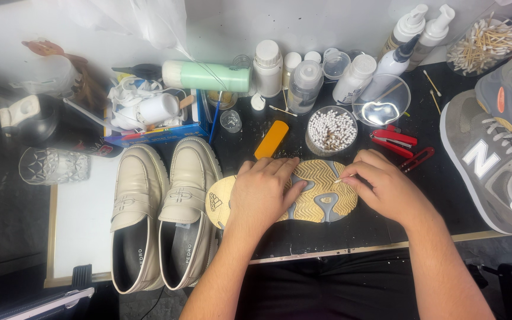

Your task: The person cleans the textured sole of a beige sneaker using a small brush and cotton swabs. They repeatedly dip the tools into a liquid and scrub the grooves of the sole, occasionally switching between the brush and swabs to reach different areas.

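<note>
— Both hands are working on the upturned shoe sole [321,195] at the table's [386,222] front edge; the left hand [262,195] is lying flat on it, fingers spread, pressing the middle and toe part down.

— And the right hand?

— The right hand [386,186] is pinching a cotton swab [344,177] between thumb and fingertips, closed on it; the swab's tip is touching the sole's tan zigzag tread near the heel end.

— Where is the sole sitting among the rest?

— It is lying sideways, tread up, just right of a pair of cream loafers [161,213] standing on a white mat [81,225]; a round tub of cotton swabs [331,130] is standing just behind it, with an orange bar [271,139] lying to the tub's left.

— Anything farther out?

— A red stapler-like tool [393,142] is lying near the right hand; grey sneakers [496,154] are resting at the right edge; white plastic bottles [303,80] are crowding the back of the table, beside a clear bowl [382,101]; a second container of wooden-stemmed swabs [484,44] is standing in the far right corner; a cut-glass tumbler [51,166] is sitting at the left.
</note>
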